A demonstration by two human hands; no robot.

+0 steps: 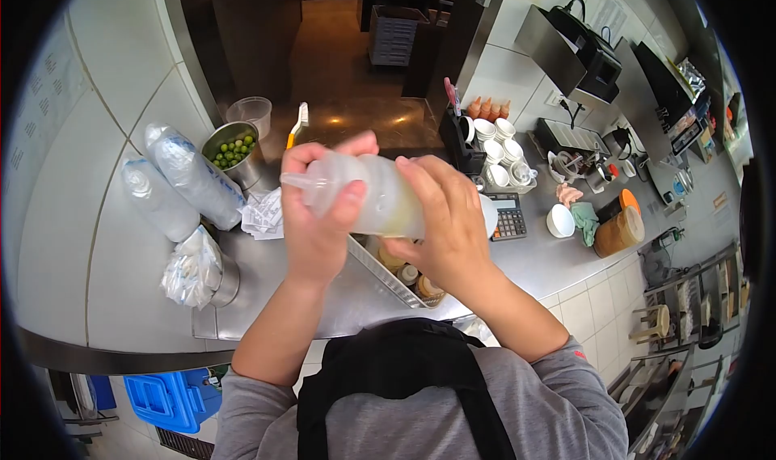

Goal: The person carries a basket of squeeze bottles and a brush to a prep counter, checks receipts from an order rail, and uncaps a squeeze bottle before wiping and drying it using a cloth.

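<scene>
A translucent squeeze bottle (376, 189) lies sideways in the air above the steel counter, its nozzle pointing left and some pale yellowish liquid inside. My left hand (314, 217) is wrapped round the cap end by the nozzle. Round the bottle's body, near its base, my right hand (449, 217) is closed. Below the hands stands a metal tray (384, 272) holding several bottles or jars, partly hidden by my right hand and arm. A yellow-handled brush (297, 124) shows just beyond my left hand.
Left, a metal pot of green limes (234, 149) stands near wrapped stacks of plastic cups (190, 177) and paper slips (263, 215). To the right are white cups (495, 149), a calculator (508, 217), a white bowl (559, 221) and an orange-lidded jar (619, 232).
</scene>
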